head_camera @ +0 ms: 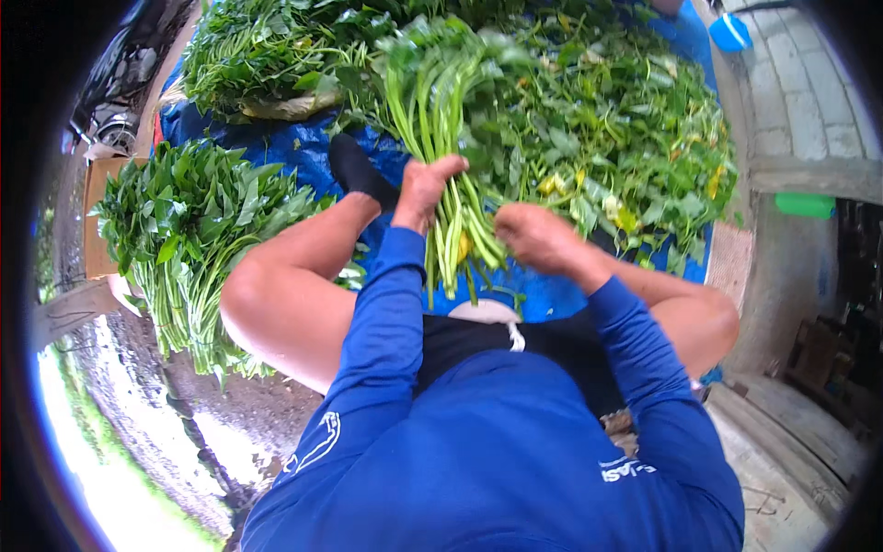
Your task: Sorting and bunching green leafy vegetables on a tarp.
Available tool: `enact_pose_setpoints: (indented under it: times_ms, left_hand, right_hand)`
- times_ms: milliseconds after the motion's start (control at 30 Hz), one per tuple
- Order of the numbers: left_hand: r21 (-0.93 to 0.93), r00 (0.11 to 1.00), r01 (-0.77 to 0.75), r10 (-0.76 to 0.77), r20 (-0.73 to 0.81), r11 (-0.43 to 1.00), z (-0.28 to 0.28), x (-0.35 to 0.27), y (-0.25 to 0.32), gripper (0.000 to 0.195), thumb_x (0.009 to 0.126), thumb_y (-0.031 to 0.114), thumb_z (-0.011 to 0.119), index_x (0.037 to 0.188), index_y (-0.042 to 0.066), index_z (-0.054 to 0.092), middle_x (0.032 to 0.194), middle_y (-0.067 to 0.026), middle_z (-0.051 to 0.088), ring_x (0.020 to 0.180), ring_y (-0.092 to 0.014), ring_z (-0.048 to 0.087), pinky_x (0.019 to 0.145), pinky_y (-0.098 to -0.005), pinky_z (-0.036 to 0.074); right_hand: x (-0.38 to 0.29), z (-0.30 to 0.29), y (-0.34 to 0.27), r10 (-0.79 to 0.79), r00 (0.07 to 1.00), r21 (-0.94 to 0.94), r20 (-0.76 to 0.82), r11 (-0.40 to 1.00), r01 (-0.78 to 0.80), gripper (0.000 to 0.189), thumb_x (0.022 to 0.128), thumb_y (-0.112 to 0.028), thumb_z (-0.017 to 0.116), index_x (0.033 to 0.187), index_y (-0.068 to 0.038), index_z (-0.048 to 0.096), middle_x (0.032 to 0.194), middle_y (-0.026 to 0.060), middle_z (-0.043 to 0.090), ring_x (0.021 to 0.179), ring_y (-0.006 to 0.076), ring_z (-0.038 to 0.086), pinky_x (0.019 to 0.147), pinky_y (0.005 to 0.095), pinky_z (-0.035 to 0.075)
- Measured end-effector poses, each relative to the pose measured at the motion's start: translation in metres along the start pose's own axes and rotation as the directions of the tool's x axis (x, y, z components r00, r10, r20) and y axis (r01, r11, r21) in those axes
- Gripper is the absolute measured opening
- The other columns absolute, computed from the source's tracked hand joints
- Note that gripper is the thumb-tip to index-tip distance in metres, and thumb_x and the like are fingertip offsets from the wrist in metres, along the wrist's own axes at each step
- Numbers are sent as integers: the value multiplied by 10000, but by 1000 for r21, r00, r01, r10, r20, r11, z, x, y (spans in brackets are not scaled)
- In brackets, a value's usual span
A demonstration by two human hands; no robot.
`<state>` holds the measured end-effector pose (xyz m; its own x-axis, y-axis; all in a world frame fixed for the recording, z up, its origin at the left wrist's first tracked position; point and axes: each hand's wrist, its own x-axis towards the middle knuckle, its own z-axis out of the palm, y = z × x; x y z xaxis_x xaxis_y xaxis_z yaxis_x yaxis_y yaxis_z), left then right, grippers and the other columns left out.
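Upright in front of me is a bunch of long-stemmed leafy greens [438, 117], which looks like water spinach. My left hand [424, 190] grips its stems around the middle, thumb to the right. The leafy tops point away from me and are partly blurred; the loose stem ends hang toward my lap. My right hand [541, 236] is just right of those ends, its fingers curled. Whether it pinches a stem is hidden. Beneath both hands lies a blue tarp [552, 297].
Loose greens with some yellowed leaves [614, 138] cover the tarp's right side. More greens [255, 62] are heaped at the far left. Stacked bundles [200, 228] stand beside my left knee, near a cardboard box [103, 228]. A blue container [730, 32] sits far right, by grey blocks [793, 90].
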<state>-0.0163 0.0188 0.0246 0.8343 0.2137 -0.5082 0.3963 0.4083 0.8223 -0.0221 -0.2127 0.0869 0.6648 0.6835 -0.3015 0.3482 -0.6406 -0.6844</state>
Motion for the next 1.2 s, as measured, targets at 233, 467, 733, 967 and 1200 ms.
enact_pose_setpoints:
  times_ms: [233, 467, 733, 967, 1200]
  left_hand:
    - [-196, 997, 30, -15, 76, 980, -11, -21, 63, 226, 874, 173, 789, 987, -12, 725, 827, -83, 729, 640, -187, 709, 603, -340, 616]
    - [-375, 965, 72, 31, 261, 924, 11, -69, 104, 408, 913, 169, 693, 1261, -40, 656, 1159, -198, 759, 963, -324, 778, 823, -456, 676]
    - [-334, 966, 63, 27, 258, 940, 31, -76, 99, 409, 910, 180, 695, 1258, -32, 664, 1113, -188, 766, 914, -296, 780, 790, -420, 678]
    - [-331, 976, 70, 4, 218, 941, 23, -41, 75, 330, 900, 120, 710, 1174, -60, 680, 1013, -166, 764, 825, -263, 772, 736, -395, 671]
    - [-93, 988, -151, 147, -57, 984, 14, -26, 60, 179, 824, 28, 810, 961, 10, 696, 804, -46, 690, 667, -149, 685, 591, -311, 583]
  right_hand:
    - [-57, -83, 55, -102, 668, -505, -737, 740, -445, 421, 910, -100, 657, 1328, -56, 664, 1081, 216, 735, 994, 377, 720, 893, 440, 580]
    - [-45, -49, -9, 106, 898, 434, -428, 895, 101, 224, 943, -154, 719, 1114, -18, 768, 1026, 122, 765, 883, 171, 714, 806, 319, 562]
    - [-25, -33, -62, 10, 748, 416, -663, 836, 358, 147, 913, -73, 724, 1050, -19, 720, 921, 100, 706, 727, 192, 646, 675, 345, 525]
    - [-38, -23, -85, -222, 837, 301, -500, 862, 408, 158, 909, -74, 734, 1054, -17, 756, 952, 133, 681, 833, 275, 656, 771, 366, 540]
    - [-25, 6, -94, -116, 957, -5, -265, 993, 119, 134, 828, -146, 752, 908, -39, 770, 1115, 166, 612, 1061, 363, 585, 918, 448, 501]
